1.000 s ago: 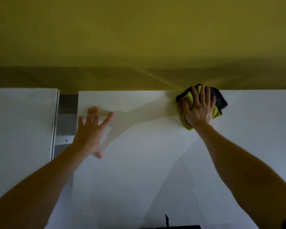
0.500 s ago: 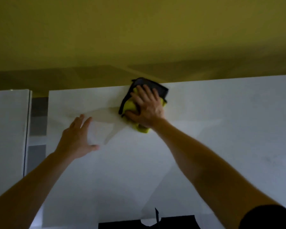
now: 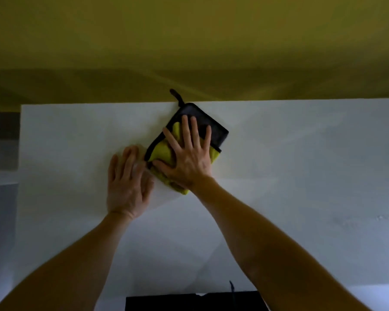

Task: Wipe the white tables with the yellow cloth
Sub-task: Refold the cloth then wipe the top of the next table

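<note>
The right hand (image 3: 189, 158) is laid flat on the cloth (image 3: 161, 151), palm down. Its fingers are straight and spread apart, and the thumb is stretched out to the left over the yellow folds. Nothing is gripped; the cloth is only pressed against the table (image 3: 301, 164). The right forearm is extended from the near right corner, slanting left toward the far edge. The cloth is found on the far part of the table, a little left of the middle. It is bunched so that a dark grey side with black edging is shown at the far right and the yellow side at the left and near ends. A dark loop (image 3: 176, 96) at its far corner is seen sticking out past the table's far edge, against the wall (image 3: 189, 41). The left hand (image 3: 127, 187) is placed just beside the cloth on its left, palm down on the table, with fingers straight and held close together. Its fingertips are blurred, so contact with the cloth cannot be made out. The left forearm is stretched from the near left corner. A grey gap (image 3: 6, 142) is seen left of the table, and a black shape (image 3: 189, 301) at its near edge.
</note>
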The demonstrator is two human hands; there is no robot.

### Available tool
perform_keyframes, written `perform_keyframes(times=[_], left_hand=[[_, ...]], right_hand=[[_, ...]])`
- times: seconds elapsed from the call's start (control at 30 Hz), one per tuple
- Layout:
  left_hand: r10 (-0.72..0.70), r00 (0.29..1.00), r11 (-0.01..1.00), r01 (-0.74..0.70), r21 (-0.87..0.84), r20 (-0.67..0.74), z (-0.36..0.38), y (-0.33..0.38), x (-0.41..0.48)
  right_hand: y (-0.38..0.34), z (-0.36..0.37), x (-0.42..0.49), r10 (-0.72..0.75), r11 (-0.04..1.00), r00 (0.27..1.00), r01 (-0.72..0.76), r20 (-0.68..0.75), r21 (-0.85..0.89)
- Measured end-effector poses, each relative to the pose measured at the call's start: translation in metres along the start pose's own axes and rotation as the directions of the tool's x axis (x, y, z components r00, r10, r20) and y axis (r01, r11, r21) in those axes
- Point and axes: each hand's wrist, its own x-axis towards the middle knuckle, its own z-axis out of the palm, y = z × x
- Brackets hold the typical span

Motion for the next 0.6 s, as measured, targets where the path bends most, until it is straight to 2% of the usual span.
perform_keyframes(times=[0.1, 0.13, 0.2, 0.3, 0.37, 0.43, 0.5, 0.53, 0.6], left_hand=[[0.013, 1.0, 0.999, -0.014, -0.03, -0.009, 0.001, -0.001, 0.0], [0.013, 1.0, 0.999, -0.013, -0.037, -0.012, 0.002, -0.002, -0.001], [0.005, 1.0, 0.999, -0.007, -0.042, -0.025, 0.003, -0.001, -0.003], [0.0, 0.999, 0.998, -0.003, -0.066, -0.037, 0.004, -0.002, -0.001], [0.004, 0.999, 0.998, -0.008, -0.065, -0.053, 0.005, 0.0, 0.0], [0.002, 0.998, 0.998, -0.005, -0.059, -0.056, 0.006, -0.001, -0.002], [0.011, 0.998, 0.998, -0.014, -0.06, -0.06, 0.006, -0.001, -0.003], [0.019, 0.998, 0.998, -0.022, -0.051, -0.064, 0.006, -0.002, -0.002], [0.013, 0.998, 0.999, -0.015, -0.031, -0.065, 0.009, -0.004, 0.001]], right_hand=[[0.041, -0.001, -0.002, -0.041, 0.999, 0.997, 0.042, -0.059, 0.017], [0.066, -0.003, -0.004, -0.01, 0.999, 0.995, 0.013, -0.101, 0.033], [0.124, -0.01, -0.004, 0.127, 0.992, 0.977, -0.122, -0.169, 0.042], [0.185, -0.03, 0.005, 0.275, 0.961, 0.953, -0.274, -0.128, 0.021], [0.184, -0.033, 0.009, 0.334, 0.943, 0.935, -0.333, -0.118, 0.022], [0.146, -0.028, 0.007, 0.379, 0.925, 0.913, -0.375, -0.147, 0.061], [0.08, -0.013, -0.007, 0.255, 0.966, 0.956, -0.245, -0.147, 0.087], [0.043, -0.006, -0.014, 0.134, 0.989, 0.985, -0.125, -0.106, 0.084], [-0.004, 0.0, -0.026, -0.088, 0.993, 0.996, 0.09, -0.024, 0.077]])
